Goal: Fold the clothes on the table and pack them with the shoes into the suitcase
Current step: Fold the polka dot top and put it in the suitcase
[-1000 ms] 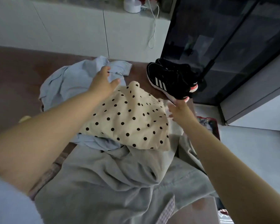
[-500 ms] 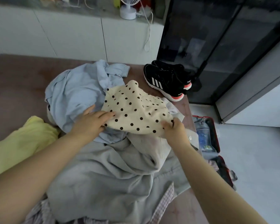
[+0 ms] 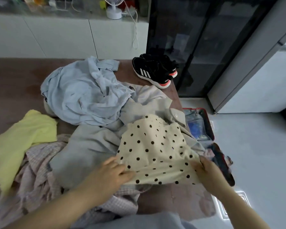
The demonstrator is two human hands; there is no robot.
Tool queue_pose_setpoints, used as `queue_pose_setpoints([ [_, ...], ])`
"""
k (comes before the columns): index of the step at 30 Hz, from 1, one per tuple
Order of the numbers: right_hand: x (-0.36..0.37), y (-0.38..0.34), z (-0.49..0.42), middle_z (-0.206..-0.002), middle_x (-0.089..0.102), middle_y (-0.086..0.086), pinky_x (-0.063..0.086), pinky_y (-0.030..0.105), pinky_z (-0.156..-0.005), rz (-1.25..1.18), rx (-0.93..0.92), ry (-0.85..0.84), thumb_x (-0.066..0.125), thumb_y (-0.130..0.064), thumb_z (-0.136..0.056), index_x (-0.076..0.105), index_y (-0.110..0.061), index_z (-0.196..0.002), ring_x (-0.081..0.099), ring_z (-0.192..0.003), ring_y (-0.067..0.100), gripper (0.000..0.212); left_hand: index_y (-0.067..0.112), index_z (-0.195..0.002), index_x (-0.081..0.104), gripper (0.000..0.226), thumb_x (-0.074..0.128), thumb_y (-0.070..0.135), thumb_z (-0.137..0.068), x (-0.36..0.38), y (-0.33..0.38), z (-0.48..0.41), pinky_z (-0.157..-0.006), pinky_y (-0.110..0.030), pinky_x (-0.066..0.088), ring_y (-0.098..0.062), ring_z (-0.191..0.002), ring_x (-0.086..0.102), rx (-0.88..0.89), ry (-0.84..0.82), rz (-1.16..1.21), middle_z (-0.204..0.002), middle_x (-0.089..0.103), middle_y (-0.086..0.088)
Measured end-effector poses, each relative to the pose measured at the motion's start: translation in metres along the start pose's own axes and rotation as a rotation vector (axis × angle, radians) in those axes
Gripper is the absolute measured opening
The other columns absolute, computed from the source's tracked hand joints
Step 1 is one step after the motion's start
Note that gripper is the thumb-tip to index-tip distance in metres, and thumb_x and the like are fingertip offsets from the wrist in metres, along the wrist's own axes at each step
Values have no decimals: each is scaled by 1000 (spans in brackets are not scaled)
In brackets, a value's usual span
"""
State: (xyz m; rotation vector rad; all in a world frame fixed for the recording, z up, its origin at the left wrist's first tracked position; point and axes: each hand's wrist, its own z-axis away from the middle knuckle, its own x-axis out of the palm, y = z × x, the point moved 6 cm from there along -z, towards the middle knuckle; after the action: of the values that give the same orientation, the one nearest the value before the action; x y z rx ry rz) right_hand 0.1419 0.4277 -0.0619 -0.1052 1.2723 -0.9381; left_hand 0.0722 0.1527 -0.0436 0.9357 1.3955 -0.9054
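I see both hands on the polka-dot garment (image 3: 155,151): cream cloth with black dots, loosely spread and creased, lying on top of the grey garment (image 3: 89,146) at the near right part of the table (image 3: 10,83). Left hand (image 3: 108,175) grips its near left edge, fingers over the top, thumb hidden under the cloth. Right hand (image 3: 207,173) pinches the near right corner, fingers curled round it. The near edge is raised off the pile. Behind it is a crumpled light blue shirt (image 3: 82,95). To the left are a yellow garment (image 3: 23,139) and a pink checked garment (image 3: 40,171), the latter partly under the grey one. 2 black sneakers (image 3: 153,70) with white stripes and coral heels sit at the table's far right corner, well apart from the hands. Suitcase (image 3: 205,128), red-rimmed, lies open on the floor just right of the table.
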Motion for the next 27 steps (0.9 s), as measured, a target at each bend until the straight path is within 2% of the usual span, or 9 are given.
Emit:
queue_pose_setpoints([
  [3, 42, 38, 12, -92, 58, 5, 41, 32, -69, -14, 138, -105, 40, -28, -98, 43, -16, -102, 53, -79, 20, 13, 33, -94, 71, 74, 91, 19, -24, 24, 10, 1, -94, -34, 41, -9, -63, 62, -22, -70, 0, -70, 61, 11],
  [6, 47, 41, 13, -101, 58, 2, 47, 35, -74, -53, 138, -32, 46, -32, -95, 43, -19, -112, 56, -87, 21, 21, 33, -98, 70, 64, 87, 33, -37, 29, 6, 4, -103, -34, 22, -8, -71, 65, -42, -108, 39, -79, 64, 12],
  [8, 37, 33, 8, -107, 55, -1, 49, 37, -77, -125, 108, 53, 51, -30, -91, 41, -22, -116, 57, -92, 19, 28, 36, -102, 68, 41, 61, 60, -69, 18, 4, 7, -108, -35, 14, -2, -79, 64, -48, -47, 47, -83, 64, 19],
  [10, 23, 16, -1, -110, 50, 0, 44, 33, -80, -107, 11, 122, 56, -27, -88, 44, -18, -116, 52, -99, 19, 31, 36, -101, 68, 49, 33, 67, -84, 3, -3, 1, -108, -32, 13, 1, -83, 63, -96, 33, 39, -85, 64, 23],
  [14, 10, -30, -31, -131, 45, 3, 40, 36, -97, -10, -211, 145, 59, -24, -87, 46, -18, -129, 44, -120, 23, 44, 23, -112, 62, 44, 43, 49, -83, -20, -29, -37, -100, -32, 26, -13, -97, 55, -255, 232, 131, -102, 67, 6],
  [19, 7, -57, -76, -142, 34, 2, 30, 43, -108, 198, -233, 76, 57, -30, -88, 41, -25, -137, 29, -131, 31, 52, 25, -137, 39, 60, 60, 43, -84, -8, -64, -79, -106, -33, 20, -23, -130, 34, -618, 40, 355, -138, 47, 2],
  [21, 5, -50, -93, -134, 40, 1, 32, 41, -105, 279, -222, 33, 58, -36, -86, 56, -25, -124, 33, -127, 29, 39, 28, -128, 50, 49, 60, 44, -83, -7, -71, -85, -97, -30, 20, -21, -124, 36, -661, 28, 356, -131, 52, 8],
  [23, -1, -47, -99, -124, 49, 0, 32, 34, -100, 285, -298, -4, 60, -36, -86, 64, -21, -110, 39, -122, 25, 29, 29, -110, 62, 33, 63, 44, -80, -12, -75, -87, -85, -27, 18, -18, -114, 40, -644, 69, 365, -108, 61, 14],
  [27, -23, -42, -99, -103, 59, -1, 40, 23, -77, -4, -310, -101, 63, -24, -87, 63, -15, -102, 55, -94, 15, 18, 28, -87, 68, 16, 68, 41, -77, -37, -92, -84, -80, -25, 15, -13, -96, 41, -676, 192, 412, -76, 54, 20],
])
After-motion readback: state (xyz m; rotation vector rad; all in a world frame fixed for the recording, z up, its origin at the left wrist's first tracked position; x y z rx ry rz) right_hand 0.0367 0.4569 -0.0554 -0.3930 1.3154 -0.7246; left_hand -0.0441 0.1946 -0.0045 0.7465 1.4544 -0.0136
